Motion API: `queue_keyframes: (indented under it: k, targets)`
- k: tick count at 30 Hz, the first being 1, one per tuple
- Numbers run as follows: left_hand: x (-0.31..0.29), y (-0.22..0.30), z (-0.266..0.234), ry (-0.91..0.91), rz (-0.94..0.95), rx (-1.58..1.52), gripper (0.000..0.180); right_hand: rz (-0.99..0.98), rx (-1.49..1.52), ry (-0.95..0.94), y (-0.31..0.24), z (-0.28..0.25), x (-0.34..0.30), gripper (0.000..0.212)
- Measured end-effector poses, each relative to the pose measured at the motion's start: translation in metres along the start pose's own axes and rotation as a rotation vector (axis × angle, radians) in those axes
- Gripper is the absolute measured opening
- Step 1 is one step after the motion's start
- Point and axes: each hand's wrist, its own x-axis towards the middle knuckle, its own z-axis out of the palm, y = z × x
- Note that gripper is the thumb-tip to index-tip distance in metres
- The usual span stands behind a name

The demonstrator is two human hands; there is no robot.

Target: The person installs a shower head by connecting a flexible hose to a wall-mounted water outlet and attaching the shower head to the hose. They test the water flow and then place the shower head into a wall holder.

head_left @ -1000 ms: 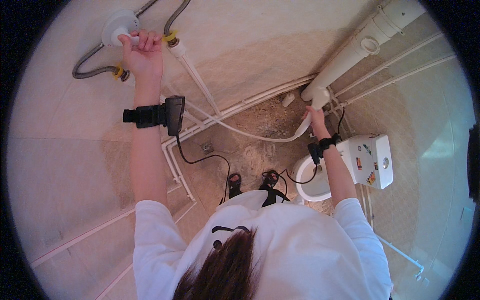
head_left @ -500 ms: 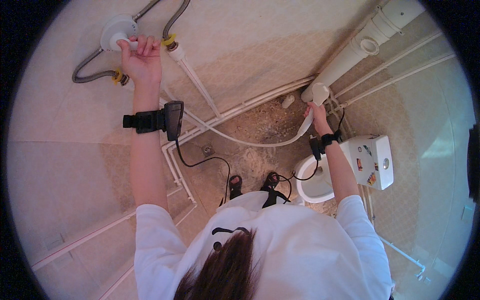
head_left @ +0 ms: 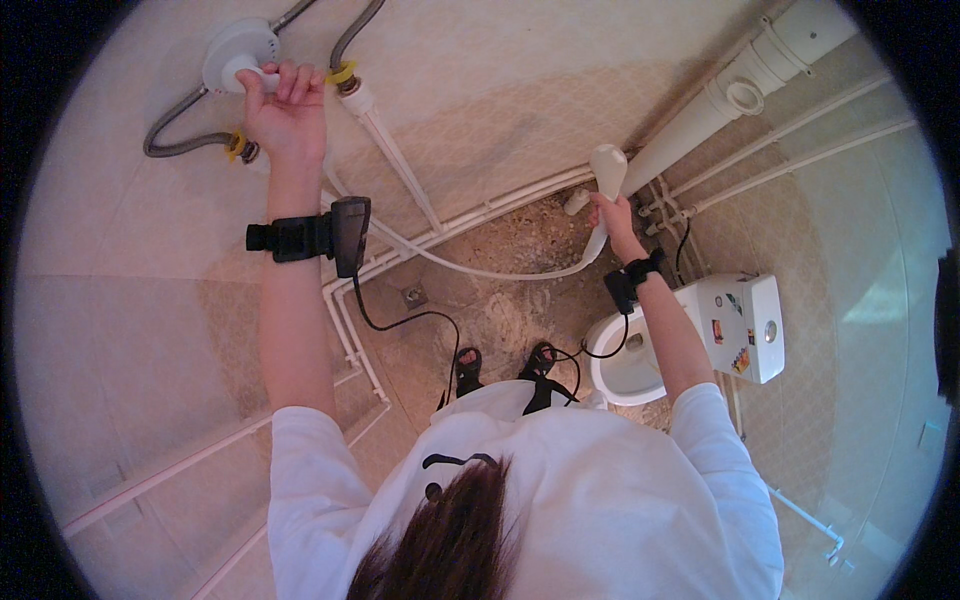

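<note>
At the upper left, my left hand [head_left: 287, 115] is closed around the lever of a round white shower valve [head_left: 226, 50] on the tiled wall. Grey braided hoses [head_left: 180, 150] join the valve to wall fittings with yellow rings. My right hand [head_left: 614, 218] grips the handle of a white shower head [head_left: 608, 170], held up over the floor in front of the far corner. From its handle a white hose [head_left: 470, 270] sags leftward across the view and runs up toward the wall below the valve. No water shows at the shower head.
A white toilet [head_left: 630, 370] with a stickered tank [head_left: 740, 328] stands at the right. A thick white drainpipe [head_left: 690, 135] rises in the far corner. Thin pipes line the walls. A floor drain [head_left: 414, 297] lies left of my feet. Black cables hang from both wrist straps.
My right hand has moved left with the shower head, away from the drainpipe, and the hose has shifted along. My left hand stays on the valve lever, nearly unmoved.
</note>
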Motion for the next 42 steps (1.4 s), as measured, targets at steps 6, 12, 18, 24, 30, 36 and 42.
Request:
queue_keyframes:
  k: [6,12,18,24,30,36,42]
  targets:
    - [0.001,0.000,-0.003,-0.039,0.008,-0.006,0.031,-0.011,-0.045,-0.039,-0.003,0.008,-0.005,0.014]
    - [0.000,0.000,0.000,-0.027,0.017,0.021,0.032,-0.004,-0.079,-0.033,0.001,0.010,-0.003,0.014]
    - [-0.002,0.001,0.002,-0.026,0.013,0.026,0.032,-0.026,-0.096,-0.013,0.004,0.012,0.001,0.013]
    - [-0.001,0.000,0.001,-0.012,0.009,0.024,0.034,-0.083,-0.033,0.092,0.006,0.012,0.005,0.013]
    - [-0.001,0.000,0.002,-0.004,0.019,0.039,0.034,-0.074,-0.016,0.087,0.009,0.005,0.012,0.014]
    - [0.001,0.000,-0.001,-0.026,0.002,0.021,0.033,-0.069,-0.020,0.064,0.012,0.008,0.013,0.013]
    - [0.000,-0.001,0.003,-0.012,0.014,0.039,0.032,-0.048,-0.051,-0.081,0.018,0.014,0.015,0.016]
